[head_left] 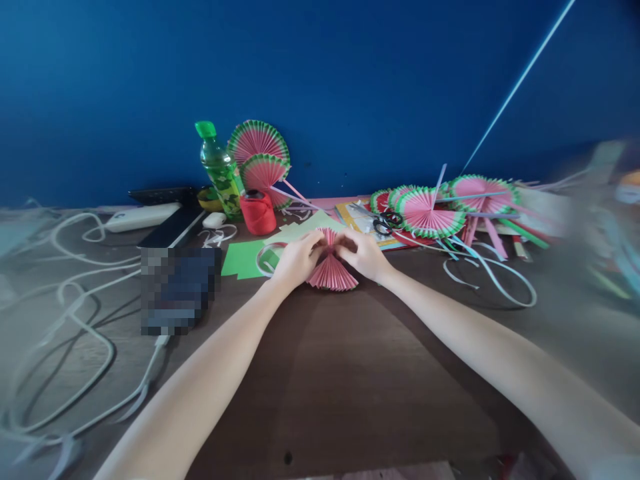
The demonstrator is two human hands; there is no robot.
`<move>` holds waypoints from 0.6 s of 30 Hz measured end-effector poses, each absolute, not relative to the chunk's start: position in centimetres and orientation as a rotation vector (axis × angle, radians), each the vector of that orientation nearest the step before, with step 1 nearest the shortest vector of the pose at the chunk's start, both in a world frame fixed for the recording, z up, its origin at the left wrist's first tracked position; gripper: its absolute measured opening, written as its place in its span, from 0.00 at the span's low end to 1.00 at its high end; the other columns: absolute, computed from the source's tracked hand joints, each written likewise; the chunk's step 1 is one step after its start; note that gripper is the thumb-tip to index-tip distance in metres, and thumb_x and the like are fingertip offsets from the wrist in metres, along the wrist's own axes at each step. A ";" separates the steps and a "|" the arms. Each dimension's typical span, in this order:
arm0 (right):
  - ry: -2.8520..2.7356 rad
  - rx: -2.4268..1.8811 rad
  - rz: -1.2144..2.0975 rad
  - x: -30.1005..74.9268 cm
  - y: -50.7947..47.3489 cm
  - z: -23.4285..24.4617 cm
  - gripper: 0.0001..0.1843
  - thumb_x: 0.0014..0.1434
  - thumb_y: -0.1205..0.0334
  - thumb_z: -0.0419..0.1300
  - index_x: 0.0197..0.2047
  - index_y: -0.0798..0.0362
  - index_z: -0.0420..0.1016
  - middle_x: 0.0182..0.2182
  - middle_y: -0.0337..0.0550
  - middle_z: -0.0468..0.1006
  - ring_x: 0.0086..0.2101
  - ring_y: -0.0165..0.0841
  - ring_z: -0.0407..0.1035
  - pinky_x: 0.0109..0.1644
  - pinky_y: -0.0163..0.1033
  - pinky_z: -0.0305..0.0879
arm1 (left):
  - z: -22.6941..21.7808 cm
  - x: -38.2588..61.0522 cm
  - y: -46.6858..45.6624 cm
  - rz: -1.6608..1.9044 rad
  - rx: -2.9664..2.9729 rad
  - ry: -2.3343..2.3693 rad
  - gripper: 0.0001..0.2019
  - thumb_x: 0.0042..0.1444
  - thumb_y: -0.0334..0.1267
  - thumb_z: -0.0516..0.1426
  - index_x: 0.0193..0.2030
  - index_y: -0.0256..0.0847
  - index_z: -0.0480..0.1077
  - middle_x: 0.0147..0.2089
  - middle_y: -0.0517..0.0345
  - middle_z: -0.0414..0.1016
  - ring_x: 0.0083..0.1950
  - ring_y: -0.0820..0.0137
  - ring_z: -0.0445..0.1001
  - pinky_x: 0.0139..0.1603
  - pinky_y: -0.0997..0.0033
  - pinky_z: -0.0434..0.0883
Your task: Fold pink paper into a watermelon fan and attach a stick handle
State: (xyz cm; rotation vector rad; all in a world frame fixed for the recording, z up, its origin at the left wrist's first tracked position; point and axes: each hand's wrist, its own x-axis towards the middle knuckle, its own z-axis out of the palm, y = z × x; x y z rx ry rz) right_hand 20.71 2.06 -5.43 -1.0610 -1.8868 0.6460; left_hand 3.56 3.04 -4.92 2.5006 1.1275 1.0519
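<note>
A pink pleated paper fan (333, 275) stands over the dark table in front of me, pinched narrow at its middle and spread at top and bottom. My left hand (300, 255) grips it from the left, thumb and fingers at the pinched middle. From the right, my right hand (364, 255) holds the same middle between bent fingers. The fingertips hide part of the fold. Just behind the hands lie green paper sheets (240, 261), with a ring of pale strip (265, 261) by my left wrist.
Finished pink-and-green fans (430, 212) and scissors (384, 224) lie at the back right. More fans (259, 143) lean on the blue wall (350, 87). A green bottle (219, 170) and a red spool (257, 212) stand back left. White cables (107, 360) and a blurred-out device (183, 290) lie left.
</note>
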 end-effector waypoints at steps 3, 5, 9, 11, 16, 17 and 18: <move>-1.930 -1.056 0.662 20.7 2.1 -5.3 0.02 0.53 0.65 0.51 0.29 0.52 0.63 0.25 0.38 0.71 0.26 0.30 0.65 0.33 0.37 0.61 | -4.5 3.5 3.0 1.040 2.446 1.126 0.02 0.53 0.29 0.53 0.31 0.38 0.66 0.32 0.59 0.72 0.35 0.72 0.69 0.39 0.73 0.65; -1.959 -1.058 0.634 20.7 2.1 -5.2 0.04 0.55 0.64 0.50 0.29 0.52 0.62 0.24 0.39 0.71 0.26 0.30 0.65 0.33 0.37 0.60 | -4.4 3.5 3.0 1.028 2.394 1.132 0.02 0.52 0.29 0.54 0.31 0.38 0.67 0.32 0.60 0.72 0.35 0.73 0.70 0.39 0.73 0.66; -2.056 -1.143 0.421 20.6 2.2 -5.4 0.05 0.56 0.64 0.48 0.30 0.53 0.63 0.26 0.40 0.70 0.27 0.31 0.64 0.33 0.36 0.56 | -4.3 3.3 3.5 0.999 2.312 1.110 0.02 0.52 0.30 0.54 0.30 0.37 0.67 0.32 0.60 0.73 0.35 0.73 0.70 0.40 0.72 0.66; -2.105 -1.217 0.338 20.6 2.1 -5.5 0.06 0.57 0.63 0.48 0.31 0.53 0.64 0.27 0.41 0.71 0.28 0.31 0.64 0.32 0.35 0.55 | -4.3 3.2 3.7 0.992 2.282 1.130 0.02 0.51 0.30 0.55 0.29 0.37 0.67 0.31 0.60 0.72 0.34 0.73 0.70 0.40 0.72 0.66; -2.190 -1.324 0.215 20.6 1.8 -5.7 0.09 0.57 0.63 0.47 0.31 0.53 0.67 0.25 0.41 0.72 0.27 0.32 0.64 0.31 0.35 0.52 | -4.2 2.9 4.1 0.998 2.228 1.204 0.03 0.49 0.28 0.55 0.26 0.37 0.65 0.29 0.60 0.70 0.33 0.73 0.68 0.39 0.71 0.65; -2.210 -1.320 0.190 20.6 1.8 -5.7 0.08 0.56 0.64 0.48 0.30 0.53 0.67 0.25 0.41 0.72 0.27 0.32 0.63 0.30 0.35 0.51 | -4.2 2.9 4.2 1.008 2.217 1.222 0.04 0.49 0.27 0.54 0.26 0.37 0.65 0.28 0.61 0.69 0.33 0.73 0.68 0.39 0.71 0.65; -2.227 -1.315 0.170 20.6 1.8 -5.7 0.08 0.56 0.64 0.48 0.29 0.53 0.67 0.25 0.42 0.72 0.27 0.32 0.63 0.30 0.35 0.51 | -4.3 2.8 4.2 1.020 2.207 1.243 0.04 0.48 0.27 0.54 0.25 0.37 0.64 0.28 0.61 0.69 0.33 0.73 0.67 0.39 0.71 0.65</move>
